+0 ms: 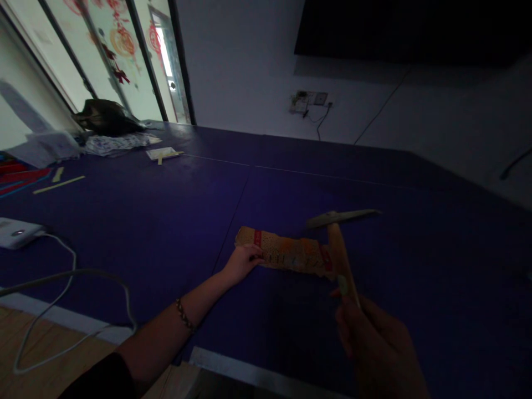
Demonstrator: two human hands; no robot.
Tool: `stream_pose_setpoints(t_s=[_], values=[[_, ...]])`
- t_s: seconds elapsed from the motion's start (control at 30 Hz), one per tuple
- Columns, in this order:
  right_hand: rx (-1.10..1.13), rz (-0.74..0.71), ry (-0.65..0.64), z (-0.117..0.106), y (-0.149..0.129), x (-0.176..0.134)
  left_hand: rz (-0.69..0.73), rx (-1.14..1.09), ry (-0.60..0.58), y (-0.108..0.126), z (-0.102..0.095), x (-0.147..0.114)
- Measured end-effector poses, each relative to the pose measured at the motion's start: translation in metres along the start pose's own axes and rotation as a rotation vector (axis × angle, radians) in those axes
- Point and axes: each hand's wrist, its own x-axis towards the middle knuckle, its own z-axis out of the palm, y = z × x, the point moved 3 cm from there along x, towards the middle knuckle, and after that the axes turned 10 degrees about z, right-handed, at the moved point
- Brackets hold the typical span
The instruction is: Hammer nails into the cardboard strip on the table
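Note:
A long brown piece that looks like cardboard (286, 250), with red bands near both ends and rows of small dark marks, lies flat on the purple table (174, 210). My left hand (243, 262) grips its left part, fingers curled at the near edge. In my right hand (372, 338) is a pick-like hammer (341, 252), held by its wooden handle. Its long, narrow head, pointed at the right end, is raised beyond the right end of the brown piece. The handle crosses in front of that end and hides a little of it.
A white device (19, 233) with a pale cable (62, 244) sits at the left edge. Further back are yellow strips (58, 184), red items (25, 176), a white pad (161, 153) and a dark bag (108, 117). A wall socket (310, 101) and dark screen (407, 33) are behind.

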Motion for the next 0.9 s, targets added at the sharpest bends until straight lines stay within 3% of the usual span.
stream_pose_setpoints(t_s=[0.17, 0.4, 0.57, 0.73, 0.9], values=[[0.143, -0.039, 0.19, -0.037, 0.002, 0.009, -0.021, 0.015, 0.027, 0.0, 0.0, 0.0], [0.107, 0.009, 0.398, -0.088, 0.006, 0.017, -0.028, 0.023, 0.045, 0.0, 0.0, -0.001], [0.019, 0.043, 0.456, -0.112, 0.018, 0.015, -0.029, 0.01, 0.058, -0.001, -0.001, -0.001], [-0.466, 0.069, 0.475, -0.137, 0.033, 0.031, -0.001, -0.028, 0.048, -0.001, -0.001, 0.0], [-0.989, -0.059, 0.538, -0.156, 0.034, 0.06, 0.002, -0.042, 0.05, -0.005, -0.001, 0.0]])
